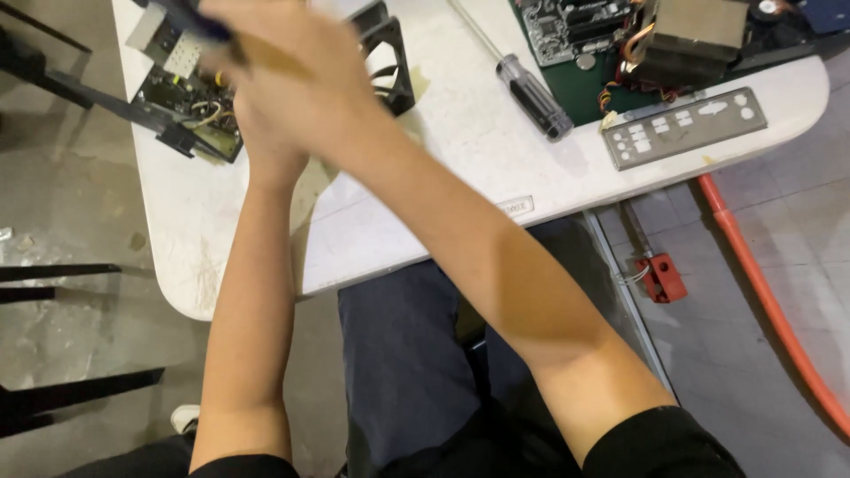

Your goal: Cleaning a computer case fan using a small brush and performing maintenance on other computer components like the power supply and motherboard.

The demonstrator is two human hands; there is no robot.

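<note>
Your two hands are bunched together over the far left of the table [496,168], right hand [292,80] crossing over the left hand [266,146], both blurred. The right seems closed round a dark blue tool [190,16] whose end pokes out up and to the left; the blur hides how tightly, and I cannot tell what the left fingers hold, if anything.

Just beyond your knuckles lies the open power unit [181,97], its wires and parts showing, half covered by your hands. A black fan [390,62] stands just right of them.

You look to be in the middle of working on that unit with the tool, tip near its top edge. By my judgement the next move needs a steady left hand on the unit's frame and the tip kept clear of the loose wires.

Well to your right, untouched, lie a screwdriver [531,93], a board [584,44] and a grey plate [683,127].
</note>
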